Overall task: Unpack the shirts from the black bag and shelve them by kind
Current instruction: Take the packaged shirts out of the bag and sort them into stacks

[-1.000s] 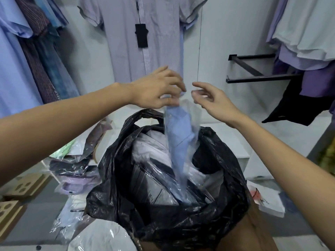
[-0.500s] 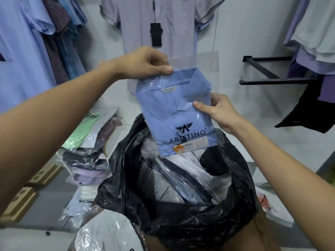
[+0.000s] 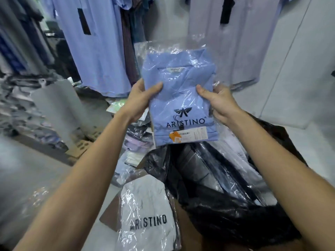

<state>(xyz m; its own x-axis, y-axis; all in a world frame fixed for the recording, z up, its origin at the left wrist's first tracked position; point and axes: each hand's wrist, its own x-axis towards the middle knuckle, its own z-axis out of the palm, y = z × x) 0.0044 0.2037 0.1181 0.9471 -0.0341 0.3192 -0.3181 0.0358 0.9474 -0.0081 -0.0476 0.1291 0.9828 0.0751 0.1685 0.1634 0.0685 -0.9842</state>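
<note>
Hands, left (image 3: 140,100) and right (image 3: 220,103), grip folded light-blue polo shirt (image 3: 181,98) in crinkled clear plastic.

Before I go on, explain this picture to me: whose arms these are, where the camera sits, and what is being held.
There is no machine here. A person wears the camera on the head, so it looks down along their own bare arms. The left hand and right hand each have a grip on one side of a folded light-blue shirt in a clear plastic sleeve, printed ARISTINO. Below it sits the open black plastic bag, with more wrapped shirts inside. A white wrapped shirt lies beside the bag.
</note>
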